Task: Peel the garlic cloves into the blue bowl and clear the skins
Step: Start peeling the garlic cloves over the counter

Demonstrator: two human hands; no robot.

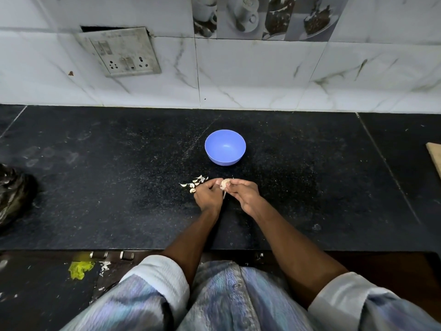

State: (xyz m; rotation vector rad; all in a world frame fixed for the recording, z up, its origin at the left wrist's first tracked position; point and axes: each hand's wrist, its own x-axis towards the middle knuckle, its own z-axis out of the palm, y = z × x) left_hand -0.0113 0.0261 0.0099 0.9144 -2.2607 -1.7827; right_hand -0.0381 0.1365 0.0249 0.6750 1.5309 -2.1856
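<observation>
In the head view, both hands met over the black counter just in front of the blue bowl: the left hand and the right hand each had fingers curled round a piece of garlic pinched between them, a strip of skin hanging below it. The bowl looked empty, and a small scatter of garlic pieces, whether cloves or skins I could not tell, lay beside the left hand. So the task seemed barely begun, with peeling, filling the bowl and clearing skins all left.
</observation>
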